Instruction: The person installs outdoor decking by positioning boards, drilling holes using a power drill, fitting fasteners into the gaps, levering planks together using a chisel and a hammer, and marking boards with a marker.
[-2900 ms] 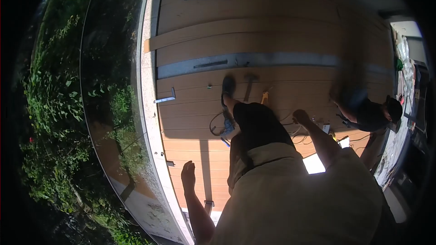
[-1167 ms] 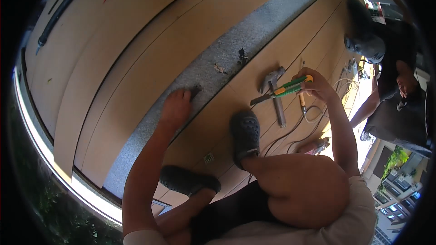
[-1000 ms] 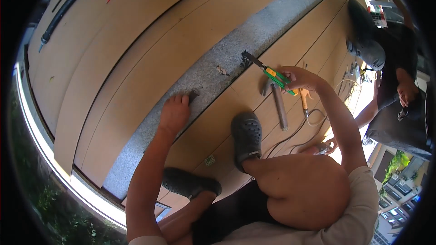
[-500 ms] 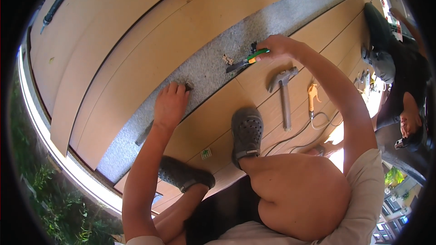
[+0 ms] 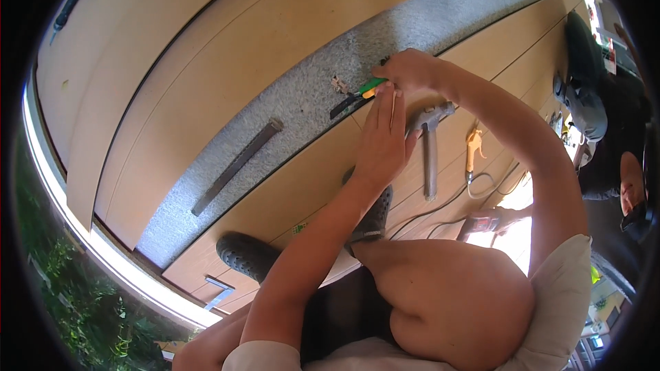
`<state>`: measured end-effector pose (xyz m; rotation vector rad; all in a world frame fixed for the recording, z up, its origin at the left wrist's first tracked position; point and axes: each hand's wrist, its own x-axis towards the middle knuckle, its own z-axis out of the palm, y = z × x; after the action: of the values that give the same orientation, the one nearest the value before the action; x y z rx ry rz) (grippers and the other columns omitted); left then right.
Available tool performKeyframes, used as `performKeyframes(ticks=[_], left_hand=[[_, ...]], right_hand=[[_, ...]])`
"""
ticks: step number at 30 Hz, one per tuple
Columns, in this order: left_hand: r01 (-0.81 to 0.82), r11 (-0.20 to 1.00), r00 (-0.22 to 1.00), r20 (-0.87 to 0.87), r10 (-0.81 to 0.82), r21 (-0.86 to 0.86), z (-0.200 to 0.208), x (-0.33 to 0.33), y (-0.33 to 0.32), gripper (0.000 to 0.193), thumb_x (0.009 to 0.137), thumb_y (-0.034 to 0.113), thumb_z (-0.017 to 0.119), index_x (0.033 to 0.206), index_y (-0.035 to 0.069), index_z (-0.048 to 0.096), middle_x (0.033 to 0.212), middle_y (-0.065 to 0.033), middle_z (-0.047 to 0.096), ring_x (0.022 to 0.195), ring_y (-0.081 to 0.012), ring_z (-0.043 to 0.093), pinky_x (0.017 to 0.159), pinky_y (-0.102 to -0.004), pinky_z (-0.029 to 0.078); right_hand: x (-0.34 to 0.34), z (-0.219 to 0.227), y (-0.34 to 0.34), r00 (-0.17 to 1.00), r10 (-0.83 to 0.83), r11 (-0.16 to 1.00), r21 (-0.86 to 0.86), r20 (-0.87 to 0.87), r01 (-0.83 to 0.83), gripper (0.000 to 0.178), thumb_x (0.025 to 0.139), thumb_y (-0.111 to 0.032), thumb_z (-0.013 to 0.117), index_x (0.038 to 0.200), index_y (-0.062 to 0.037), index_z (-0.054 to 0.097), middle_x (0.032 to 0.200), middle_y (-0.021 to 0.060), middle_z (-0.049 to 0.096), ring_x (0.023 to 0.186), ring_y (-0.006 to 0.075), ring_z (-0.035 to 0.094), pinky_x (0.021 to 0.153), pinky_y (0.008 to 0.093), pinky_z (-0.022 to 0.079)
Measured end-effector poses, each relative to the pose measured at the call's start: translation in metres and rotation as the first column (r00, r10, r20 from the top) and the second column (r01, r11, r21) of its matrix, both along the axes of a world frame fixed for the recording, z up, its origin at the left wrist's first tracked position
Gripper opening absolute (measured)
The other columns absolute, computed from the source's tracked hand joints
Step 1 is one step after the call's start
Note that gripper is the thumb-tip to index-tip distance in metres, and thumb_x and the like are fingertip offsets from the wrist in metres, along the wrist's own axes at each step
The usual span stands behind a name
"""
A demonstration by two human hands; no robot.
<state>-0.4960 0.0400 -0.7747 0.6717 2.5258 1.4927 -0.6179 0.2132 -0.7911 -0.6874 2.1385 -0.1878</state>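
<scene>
My right hand (image 5: 409, 71) grips a green-and-yellow handled tool (image 5: 369, 89) with a dark, narrow blade; its exact kind is unclear. The blade points left over a grey speckled strip (image 5: 302, 89) between wood-toned planks. My left hand (image 5: 380, 139) reaches up beside the handle, fingers stretched out and together, fingertips at or near the tool. A dark flat metal bar (image 5: 237, 166), like a cold chisel, lies alone on the strip to the left. Close to the right of my left hand is a claw hammer (image 5: 430, 154) on the planks. Small pale debris (image 5: 338, 84) sits by the blade.
A yellow air blow gun (image 5: 474, 149) with a hose lies right of the hammer. A small metal square (image 5: 220, 293) rests near the left plank edge, with plants beyond. Another person (image 5: 605, 137) is at the right, and a power tool (image 5: 479, 225) shows past my knee.
My left hand has let go of the dark metal bar and moved right to the green-and-yellow tool. The bar now lies uncovered. My right hand has shifted slightly left with its tool.
</scene>
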Motion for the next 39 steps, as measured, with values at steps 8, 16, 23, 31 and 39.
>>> performKeyframes(ticks=[8, 16, 23, 31, 39], left_hand=[[-0.248, 0.969, 0.957, 0.161, 0.242, 0.016, -0.029, -0.023, 0.041, 0.091, 0.08, 0.019, 0.078, 0.146, -0.013, 0.024, 0.148, -0.0347, 0.03, 0.136, -0.0491, 0.036, 0.115, -0.0476, 0.032], [-0.293, 0.954, 0.936, 0.225, 0.272, 0.065, -0.04, -0.023, 0.066, 0.079, 0.082, 0.003, 0.072, 0.144, -0.013, 0.026, 0.144, -0.034, 0.036, 0.135, -0.0485, 0.037, 0.113, -0.0481, 0.035], [-0.25, 0.967, 0.954, 0.184, 0.238, 0.049, -0.011, -0.029, 0.078, 0.069, 0.082, -0.002, 0.065, 0.143, -0.009, 0.032, 0.143, -0.0306, 0.038, 0.135, -0.0468, 0.037, 0.116, -0.048, 0.032], [-0.051, 0.982, 0.995, -0.07, 0.065, 0.179, 0.008, 0.0, 0.026, 0.054, 0.077, -0.001, 0.066, 0.129, -0.005, 0.052, 0.131, -0.025, 0.052, 0.117, -0.043, 0.053, 0.098, -0.0497, 0.046], [-0.274, 0.951, 0.962, -0.042, 0.27, -0.145, -0.037, -0.016, -0.051, 0.016, 0.083, 0.008, 0.071, 0.095, 0.005, 0.062, 0.093, -0.0121, 0.061, 0.086, -0.0333, 0.061, 0.075, -0.0433, 0.051]], right_hand=[[0.0, -0.004, -0.002, 0.996, 0.011, 0.993, 0.119, 0.088, -0.021, 0.02, 0.084, -0.018, 0.059, 0.08, -0.0015, 0.07, 0.085, 0.021, 0.07, 0.082, 0.0413, 0.067, 0.071, 0.0474, 0.054], [-0.022, 0.01, 0.01, 0.965, 0.253, 0.954, 0.148, 0.064, -0.26, 0.014, 0.08, -0.018, 0.063, 0.08, -0.0064, 0.07, 0.08, 0.0144, 0.07, 0.078, 0.0355, 0.068, 0.068, 0.044, 0.055], [-0.007, -0.002, 0.045, 0.986, 0.163, 0.973, 0.171, -0.03, -0.156, 0.014, 0.079, -0.021, 0.065, 0.085, -0.0088, 0.067, 0.081, 0.0121, 0.07, 0.079, 0.033, 0.068, 0.066, 0.0438, 0.054], [-0.034, 0.027, 0.051, 0.975, -0.223, 0.967, -0.126, 0.012, 0.223, 0.033, 0.09, -0.042, 0.068, 0.096, -0.0107, 0.064, 0.077, 0.0113, 0.065, 0.071, 0.0323, 0.063, 0.063, 0.0412, 0.047], [0.029, 0.037, 0.06, 0.688, -0.723, 0.665, -0.215, 0.055, 0.716, 0.033, 0.094, -0.039, 0.067, 0.095, -0.0061, 0.063, 0.068, 0.0062, 0.057, 0.063, 0.015, 0.052, 0.061, 0.0334, 0.043]])
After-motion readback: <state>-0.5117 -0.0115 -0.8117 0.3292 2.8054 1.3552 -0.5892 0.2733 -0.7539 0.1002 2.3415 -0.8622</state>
